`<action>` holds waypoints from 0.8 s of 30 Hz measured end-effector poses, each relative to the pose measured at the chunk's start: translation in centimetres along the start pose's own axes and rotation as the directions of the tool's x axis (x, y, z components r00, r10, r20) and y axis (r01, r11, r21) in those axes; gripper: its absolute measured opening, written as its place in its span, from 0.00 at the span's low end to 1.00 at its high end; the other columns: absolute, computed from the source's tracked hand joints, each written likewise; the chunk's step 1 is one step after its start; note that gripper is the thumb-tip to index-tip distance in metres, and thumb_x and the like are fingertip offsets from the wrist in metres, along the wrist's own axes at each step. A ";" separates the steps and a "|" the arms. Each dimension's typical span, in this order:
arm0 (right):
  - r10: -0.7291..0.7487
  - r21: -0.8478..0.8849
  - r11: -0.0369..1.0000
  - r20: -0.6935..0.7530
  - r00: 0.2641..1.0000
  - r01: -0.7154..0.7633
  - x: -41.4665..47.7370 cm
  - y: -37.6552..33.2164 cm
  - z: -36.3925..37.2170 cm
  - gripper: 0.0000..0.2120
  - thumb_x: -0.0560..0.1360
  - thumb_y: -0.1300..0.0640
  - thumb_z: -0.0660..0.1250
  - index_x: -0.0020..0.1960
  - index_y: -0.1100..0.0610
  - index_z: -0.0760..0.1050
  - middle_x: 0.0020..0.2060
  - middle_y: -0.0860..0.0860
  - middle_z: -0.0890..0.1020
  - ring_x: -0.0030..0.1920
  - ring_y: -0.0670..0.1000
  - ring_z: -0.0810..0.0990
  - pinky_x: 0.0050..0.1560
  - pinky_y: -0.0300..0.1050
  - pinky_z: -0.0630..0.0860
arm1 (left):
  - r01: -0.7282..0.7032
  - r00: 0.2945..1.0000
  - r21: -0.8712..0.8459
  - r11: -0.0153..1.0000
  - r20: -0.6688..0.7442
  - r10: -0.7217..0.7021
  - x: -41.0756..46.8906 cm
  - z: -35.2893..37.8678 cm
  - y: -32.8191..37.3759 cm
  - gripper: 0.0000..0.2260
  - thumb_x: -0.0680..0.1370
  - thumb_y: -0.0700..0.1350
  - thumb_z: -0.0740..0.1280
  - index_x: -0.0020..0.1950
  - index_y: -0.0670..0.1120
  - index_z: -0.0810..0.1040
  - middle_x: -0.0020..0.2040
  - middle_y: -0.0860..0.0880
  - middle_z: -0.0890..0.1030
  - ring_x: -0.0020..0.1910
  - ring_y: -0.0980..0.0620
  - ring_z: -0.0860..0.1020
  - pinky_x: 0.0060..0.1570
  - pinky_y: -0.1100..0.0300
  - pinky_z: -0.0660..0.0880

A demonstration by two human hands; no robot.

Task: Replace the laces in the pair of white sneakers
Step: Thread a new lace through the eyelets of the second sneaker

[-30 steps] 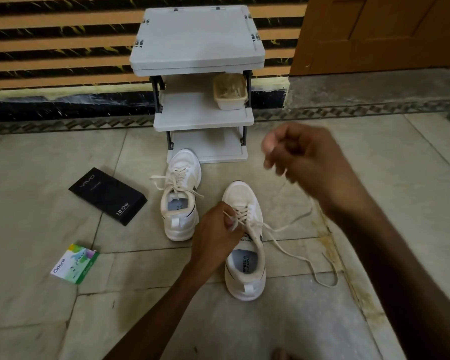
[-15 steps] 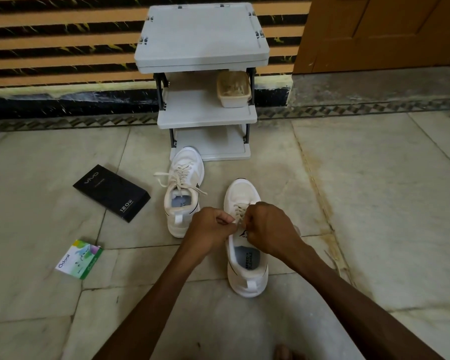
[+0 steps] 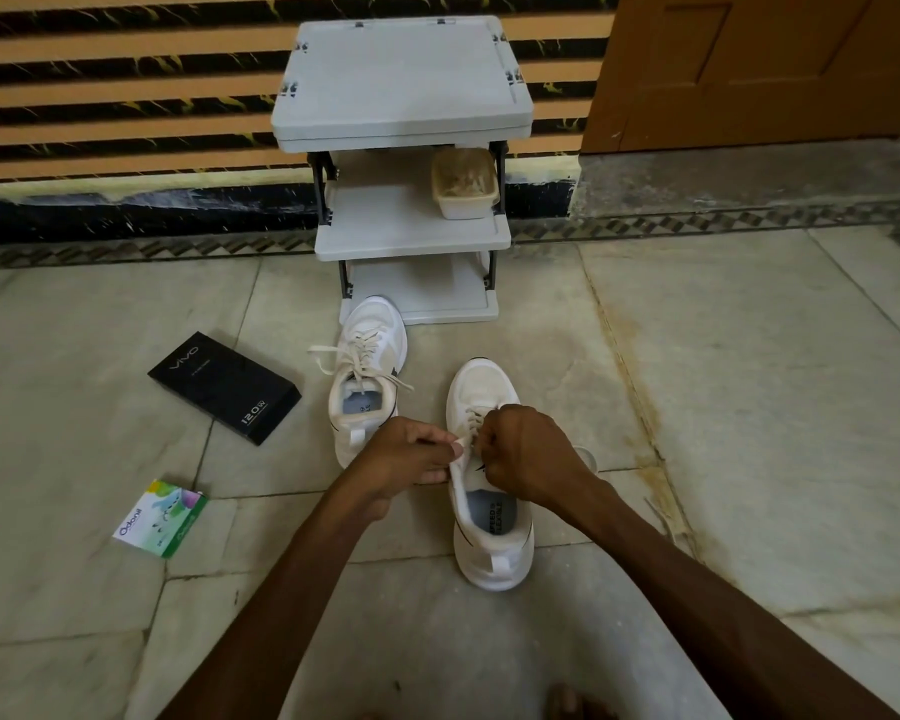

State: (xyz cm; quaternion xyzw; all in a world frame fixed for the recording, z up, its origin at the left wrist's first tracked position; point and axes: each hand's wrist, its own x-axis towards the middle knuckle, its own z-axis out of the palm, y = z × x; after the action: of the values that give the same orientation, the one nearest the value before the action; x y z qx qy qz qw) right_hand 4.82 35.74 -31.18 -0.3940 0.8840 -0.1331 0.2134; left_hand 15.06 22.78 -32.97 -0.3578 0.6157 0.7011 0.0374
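Two white sneakers stand on the tiled floor, toes pointing away from me. The left sneaker (image 3: 367, 371) is laced, with loose lace ends spilling to both sides. The right sneaker (image 3: 489, 517) is nearer to me. My left hand (image 3: 406, 459) pinches the left edge of its upper by the eyelets. My right hand (image 3: 520, 454) is closed over the cream lace (image 3: 473, 415) at the top eyelets and hides most of it. A bit of lace shows to the right of my right wrist.
A grey three-tier plastic rack (image 3: 404, 163) stands against the striped wall just beyond the sneakers, with a beige tub (image 3: 466, 187) on its middle shelf. A black phone box (image 3: 224, 387) and a small green packet (image 3: 161, 517) lie to the left. A wooden door (image 3: 759, 70) is at the back right.
My right hand came down from a raised pull at the right and closed on the lace at the right sneaker's eyelets. The trailing lace on the floor is now drawn in.
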 end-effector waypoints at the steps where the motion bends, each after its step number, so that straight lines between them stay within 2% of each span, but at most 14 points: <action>1: 0.006 0.005 1.000 -0.001 1.000 -0.006 0.1 0.0 0.1 0.06 0.71 0.59 0.69 0.46 0.60 0.81 0.43 0.55 0.82 0.43 0.55 0.81 0.41 0.41 0.73 | 0.012 1.000 -0.017 1.000 0.011 -0.011 -0.1 -0.1 0.0 0.03 0.75 0.36 0.71 0.48 0.40 0.82 0.45 0.43 0.85 0.42 0.52 0.84 0.42 0.62 0.81; 6: 0.015 0.015 1.000 -0.022 1.000 -0.014 0.2 -0.3 0.4 0.06 0.71 0.59 0.69 0.47 0.59 0.82 0.43 0.55 0.83 0.43 0.54 0.82 0.45 0.43 0.77 | 0.023 0.999 -0.002 1.000 0.026 -0.023 -0.3 -0.1 0.0 0.07 0.77 0.37 0.69 0.55 0.39 0.81 0.49 0.43 0.84 0.45 0.52 0.83 0.44 0.63 0.81; 11: 0.017 0.010 1.000 -0.056 0.998 -0.016 0.5 -0.5 0.5 0.07 0.72 0.58 0.70 0.49 0.59 0.81 0.46 0.55 0.83 0.47 0.54 0.81 0.49 0.42 0.75 | 0.016 0.999 0.056 0.998 0.035 -0.018 -0.3 0.1 0.1 0.11 0.77 0.40 0.70 0.58 0.41 0.80 0.51 0.43 0.84 0.48 0.51 0.82 0.43 0.64 0.80; 14: 0.032 -0.002 0.999 -0.077 0.997 -0.032 0.5 -0.8 0.7 0.09 0.72 0.58 0.70 0.52 0.58 0.81 0.47 0.54 0.82 0.48 0.54 0.81 0.51 0.43 0.75 | 0.013 0.999 0.062 0.998 0.028 -0.015 -0.3 0.2 0.0 0.08 0.79 0.43 0.68 0.56 0.43 0.81 0.52 0.44 0.84 0.50 0.51 0.83 0.44 0.63 0.79; 19: 0.091 -0.051 0.994 -0.184 0.979 -0.102 0.2 -1.5 1.1 0.08 0.73 0.53 0.70 0.49 0.55 0.81 0.43 0.51 0.83 0.44 0.52 0.81 0.46 0.44 0.77 | 0.022 0.999 0.049 0.999 0.032 -0.024 -0.2 0.1 -0.1 0.10 0.82 0.40 0.61 0.54 0.43 0.82 0.52 0.45 0.85 0.49 0.51 0.83 0.45 0.61 0.80; 21: 0.103 -0.076 0.990 -0.210 0.972 -0.121 0.2 -1.9 1.3 0.07 0.75 0.52 0.68 0.47 0.55 0.79 0.42 0.51 0.82 0.42 0.51 0.80 0.43 0.43 0.75 | 0.022 1.000 0.030 0.999 0.015 -0.023 -0.1 0.2 -0.3 0.08 0.81 0.39 0.62 0.52 0.42 0.82 0.50 0.45 0.85 0.47 0.51 0.84 0.43 0.62 0.80; 24: 0.114 -0.081 0.988 -0.211 0.971 -0.134 0.2 -1.9 1.6 0.05 0.75 0.54 0.67 0.46 0.55 0.79 0.39 0.50 0.78 0.41 0.50 0.78 0.42 0.42 0.72 | 0.022 1.000 0.000 1.000 -0.022 -0.022 0.0 0.4 -0.7 0.06 0.80 0.38 0.65 0.49 0.44 0.82 0.45 0.47 0.85 0.39 0.56 0.84 0.35 0.66 0.78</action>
State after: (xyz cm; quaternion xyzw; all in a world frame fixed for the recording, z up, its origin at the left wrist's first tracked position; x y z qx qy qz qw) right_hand 6.63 34.25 -31.86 -0.3317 0.9295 -0.1175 0.1101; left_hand 15.18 23.32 -33.55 -0.3724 0.6122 0.6964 0.0385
